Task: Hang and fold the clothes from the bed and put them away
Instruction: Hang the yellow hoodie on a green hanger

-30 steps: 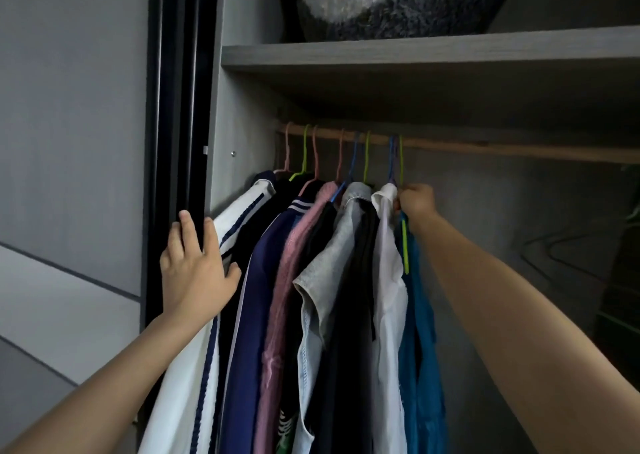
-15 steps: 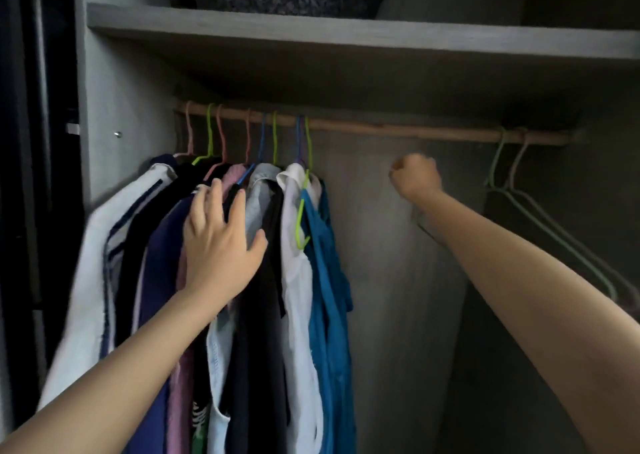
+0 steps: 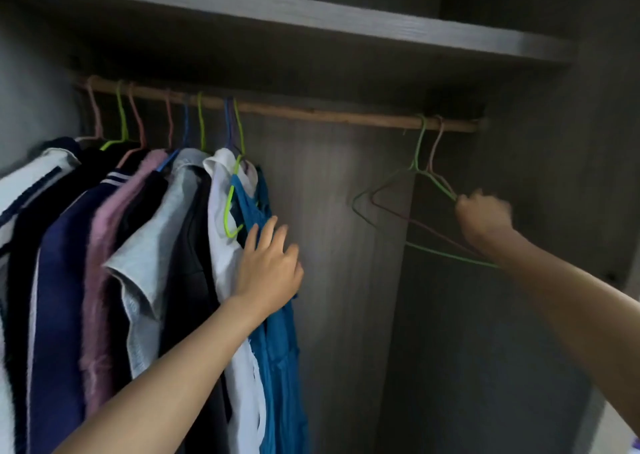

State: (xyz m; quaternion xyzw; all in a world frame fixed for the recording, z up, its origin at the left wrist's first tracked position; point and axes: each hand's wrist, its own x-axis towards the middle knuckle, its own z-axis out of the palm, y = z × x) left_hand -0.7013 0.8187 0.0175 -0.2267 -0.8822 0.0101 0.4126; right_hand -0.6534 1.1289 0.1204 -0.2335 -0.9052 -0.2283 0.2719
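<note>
Several garments hang packed at the left end of the wooden rail [image 3: 311,111]; the rightmost is a teal top [image 3: 277,332] beside a white shirt [image 3: 225,245]. My left hand [image 3: 268,270] rests flat, fingers straight, against the teal top. At the rail's right end hang two bare wire hangers, a green hanger [image 3: 420,148] and a pink hanger [image 3: 434,152]. My right hand [image 3: 485,218] grips the green hanger at its right shoulder; whether the pink one is also in the grip is unclear.
A grey shelf [image 3: 346,24] runs above the rail with a dark fuzzy thing on it. The wardrobe's back panel [image 3: 346,280] shows between the clothes and the bare hangers. A side wall [image 3: 571,211] closes the right.
My right hand moved right from the clothes to the bare hangers and took hold there. My left hand slid right across the garments to the teal top. The view swung right.
</note>
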